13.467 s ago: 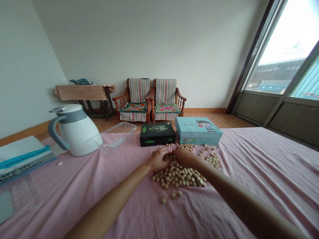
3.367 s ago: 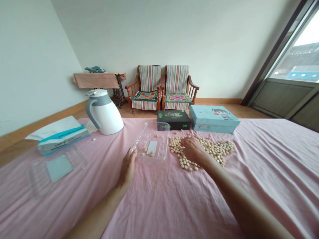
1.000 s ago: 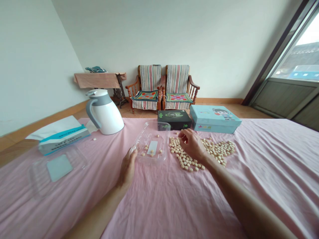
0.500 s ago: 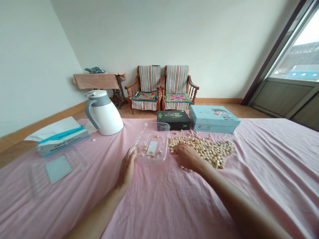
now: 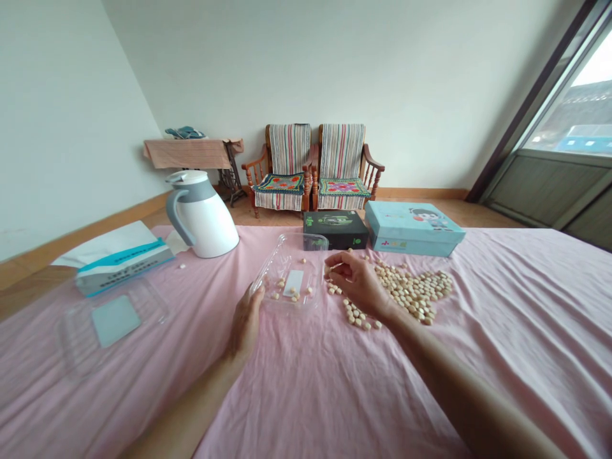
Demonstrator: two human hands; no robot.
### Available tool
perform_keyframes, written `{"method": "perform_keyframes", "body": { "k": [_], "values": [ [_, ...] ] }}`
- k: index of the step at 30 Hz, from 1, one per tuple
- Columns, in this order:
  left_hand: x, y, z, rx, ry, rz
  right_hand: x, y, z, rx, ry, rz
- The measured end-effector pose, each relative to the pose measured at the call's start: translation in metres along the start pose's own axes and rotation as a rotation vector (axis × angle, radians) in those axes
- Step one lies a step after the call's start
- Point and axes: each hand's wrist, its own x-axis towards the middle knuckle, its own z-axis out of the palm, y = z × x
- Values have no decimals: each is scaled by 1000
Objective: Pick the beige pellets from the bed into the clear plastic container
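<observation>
Pieces (image 5: pixel 415 291), small and beige, are seen in the head view spread over the pink cloth (image 5: pixel 296 395) to the right of the right hand (image 5: pixel 359 287), with a smaller cluster lying just on the near side of its palm. The right hand is narrowed, thumb and forefinger curved toward each other; a pale piece is shown at their tips, but whether it is gripped or lies behind cannot be told. Between the hands, just left of those tips, a clear tray (image 5: pixel 314 274) is placed; its left edge is gripped by the left hand (image 5: pixel 245 320), whose thumb is visible while its fingers are mostly hidden. A few pieces are scattered inside the tray, around a white label (image 5: pixel 293 282). Beyond the right hand, a black box (image 5: pixel 335 231) and a light-blue box (image 5: pixel 411 229) are set just beside each other. Beyond and left of the left hand, a white-and-grey jug (image 5: pixel 210 220) is stood upright; left of it, a tissue pack (image 5: pixel 127 262) is placed, and nearer, a second clear container (image 5: pixel 80 326) is laid on the cloth. Well beyond both hands, two draped chairs (image 5: pixel 290 153) are seen.
</observation>
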Motion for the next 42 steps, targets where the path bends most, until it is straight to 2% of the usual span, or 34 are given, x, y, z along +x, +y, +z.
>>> {"method": "perform_keyframes", "body": {
  "k": [2, 3, 6, 9, 13, 15, 20, 22, 25, 27, 29, 31, 33, 35, 37, 42],
  "values": [
    [0, 1, 1, -6, 14, 6, 0, -2, 3, 126, 4, 19],
    [-1, 1, 1, -10, 20, 12, 0, -2, 2, 110, 35, 27],
    [0, 3, 2, -19, 26, 24, 0, 3, -2, -165, 99, 25],
    [1, 2, 1, -7, 1, 34, -3, 11, -4, -486, -34, 7],
    [1, -2, -1, 16, -8, 41, -10, 22, 5, -713, -305, -7],
    [1, -3, -1, 21, -8, 29, -13, 25, 11, -795, -357, -29],
    [1, -3, -1, 13, -9, 20, -15, 26, 14, -889, -381, -46],
    [1, -2, -1, 17, -7, 27, -12, 25, 8, -860, -327, -2],
    [1, -1, 0, 15, -17, 45, -5, 20, -4, -764, -75, 74],
    [1, -1, 0, 6, -25, 45, -1, 14, -10, -633, 103, 49],
    [1, -2, -1, -8, -19, 23, 1, 6, -12, -429, 155, -15],
    [1, -3, -1, -21, -6, 2, 2, -1, -11, -230, 101, -65],
    [1, -3, -1, -26, -4, 2, 2, -5, -11, -167, 62, -77],
    [1, -2, -1, -25, -14, 12, 1, -6, -12, -276, 76, -58],
    [1, -2, 0, -18, -15, 16, -1, -4, -14, -471, 24, -9],
    [2, -2, 0, -9, -15, 25, -9, 3, -11, -871, -384, 182]
  ]
}}
